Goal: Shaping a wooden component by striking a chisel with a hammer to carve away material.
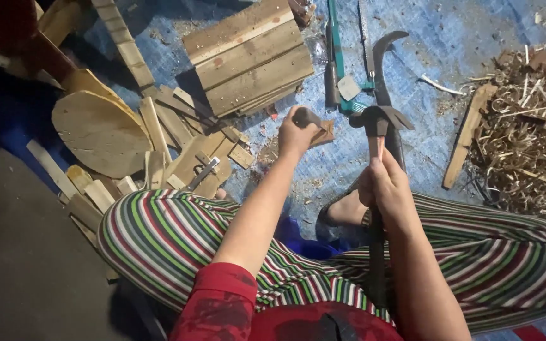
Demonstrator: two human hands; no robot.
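The right hand [383,186] is closed around the pale wooden handle of a hammer [379,121], its dark claw head just above the fist. The left hand [295,134] grips a small dark tool [308,117] against a wood block [323,134].

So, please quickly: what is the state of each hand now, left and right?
Left hand: closed around a dark tool handle by a small wood piece.
Right hand: closed on the hammer handle, head up.
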